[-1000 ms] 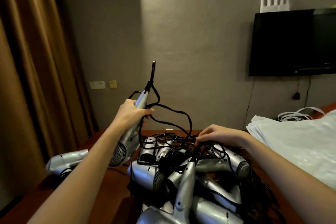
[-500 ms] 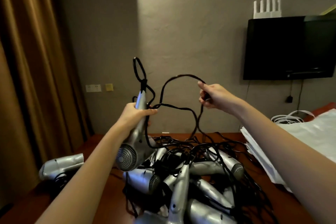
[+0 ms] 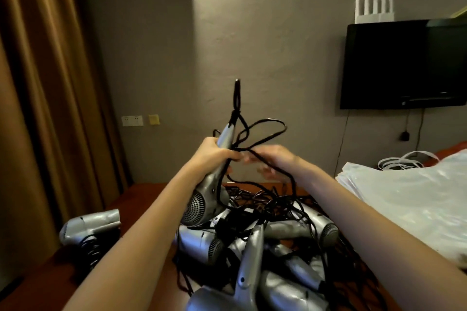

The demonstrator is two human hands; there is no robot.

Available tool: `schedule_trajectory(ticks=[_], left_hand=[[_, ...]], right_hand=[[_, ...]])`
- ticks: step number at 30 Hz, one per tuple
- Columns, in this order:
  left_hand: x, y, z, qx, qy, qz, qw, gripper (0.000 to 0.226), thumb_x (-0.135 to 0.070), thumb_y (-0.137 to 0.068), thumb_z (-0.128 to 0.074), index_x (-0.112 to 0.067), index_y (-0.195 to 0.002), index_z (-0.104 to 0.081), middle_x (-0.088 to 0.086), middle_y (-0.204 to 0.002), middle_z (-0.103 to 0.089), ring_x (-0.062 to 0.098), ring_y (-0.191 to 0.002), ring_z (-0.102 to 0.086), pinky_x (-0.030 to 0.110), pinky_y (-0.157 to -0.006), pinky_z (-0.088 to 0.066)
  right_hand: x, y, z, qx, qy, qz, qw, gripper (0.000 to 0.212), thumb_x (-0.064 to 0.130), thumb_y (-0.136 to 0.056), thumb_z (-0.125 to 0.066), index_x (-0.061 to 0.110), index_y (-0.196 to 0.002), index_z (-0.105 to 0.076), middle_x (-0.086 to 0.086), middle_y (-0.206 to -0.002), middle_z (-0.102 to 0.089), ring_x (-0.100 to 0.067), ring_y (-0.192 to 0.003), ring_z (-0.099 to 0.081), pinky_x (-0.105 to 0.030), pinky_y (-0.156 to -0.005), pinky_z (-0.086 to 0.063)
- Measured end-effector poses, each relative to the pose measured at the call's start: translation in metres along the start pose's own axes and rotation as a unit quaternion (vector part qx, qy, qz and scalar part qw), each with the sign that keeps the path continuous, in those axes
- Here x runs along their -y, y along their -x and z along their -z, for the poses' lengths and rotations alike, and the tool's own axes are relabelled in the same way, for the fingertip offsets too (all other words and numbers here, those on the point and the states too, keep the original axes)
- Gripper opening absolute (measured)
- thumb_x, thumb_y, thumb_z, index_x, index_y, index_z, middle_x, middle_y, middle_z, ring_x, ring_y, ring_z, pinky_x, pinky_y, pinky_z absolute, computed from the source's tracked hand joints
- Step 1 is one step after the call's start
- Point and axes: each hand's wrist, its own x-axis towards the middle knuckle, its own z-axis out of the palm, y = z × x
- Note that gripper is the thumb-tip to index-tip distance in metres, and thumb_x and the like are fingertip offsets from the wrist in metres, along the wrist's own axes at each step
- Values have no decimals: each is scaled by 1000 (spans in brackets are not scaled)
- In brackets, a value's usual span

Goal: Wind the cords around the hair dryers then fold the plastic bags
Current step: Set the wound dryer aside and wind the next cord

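The left hand (image 3: pixel 214 153) is curled tight round the handle of a silver plastic hair dryer (image 3: pixel 207 192), held up with its grilled end toward the person and its handle pointing to about one o'clock. Its black cord (image 3: pixel 265 131) loops loosely above and to the right of the handle. The right hand (image 3: pixel 275 163) is blurred just at three o'clock of the left; the cord runs across it, but I cannot tell whether those fingers pinch it or lie slack.

Below, at six o'clock, sits a heap of silver hair dryers (image 3: pixel 252 252) with their cords knotted together on the dark wooden table (image 3: pixel 141 197). The stack of clear plastic bags (image 3: pixel 404 199) lies at four o'clock, untouched.

The risk, I'd say, is that the trailing cord is snagged in that heap: pulling a wrap tight could drag other dryers off the table, or leave sloppy loops that slip off the handle.
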Motion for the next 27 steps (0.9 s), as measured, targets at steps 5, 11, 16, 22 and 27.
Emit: schedule_trajectory(ticks=[5,11,16,22,27], left_hand=[[13,-2,22,-62,-18,9,998,37,-14,-79,-80,0,-102,-53,12,-77,-63,11,-42,-61,28,-50,-51],[10,1,30,-119,-8,-15,993,32,-14,-80,-79,-17,-80,-47,8,-74,-63,10,-44,-59,28,-55,-52],[4,7,29,-70,-21,-1,997,32,-13,-79,-80,-14,-87,-49,13,-83,-63,19,-56,-61,36,-64,-53],[-2,10,10,3,21,20,1000,40,-15,-76,-83,-1,-103,-56,8,-64,-65,14,-48,-60,29,-55,-53],[-20,9,-15,48,-8,-11,999,31,-3,-78,-79,3,-99,-57,12,-76,-63,14,-44,-60,25,-47,-52]], right_hand=[[-33,23,35,106,183,-154,965,36,32,-101,-42,7,-100,-67,3,-74,-67,0,-41,-35,-13,-37,-23],[-13,34,53,87,506,-162,843,17,34,-92,-62,21,-82,-67,7,-67,-57,-5,-55,-48,-17,-51,-39],[7,38,57,-43,432,-8,901,28,27,-98,-52,5,-86,-66,-5,-68,-57,-13,-56,-47,-20,-49,-37],[53,27,46,-192,351,57,914,38,29,-103,-40,11,-74,-57,-2,-53,-48,-4,-31,-39,-17,-36,-27],[60,21,33,-183,253,42,949,29,30,-104,-37,13,-83,-48,-3,-63,-51,0,-34,-43,-15,-36,-32]])
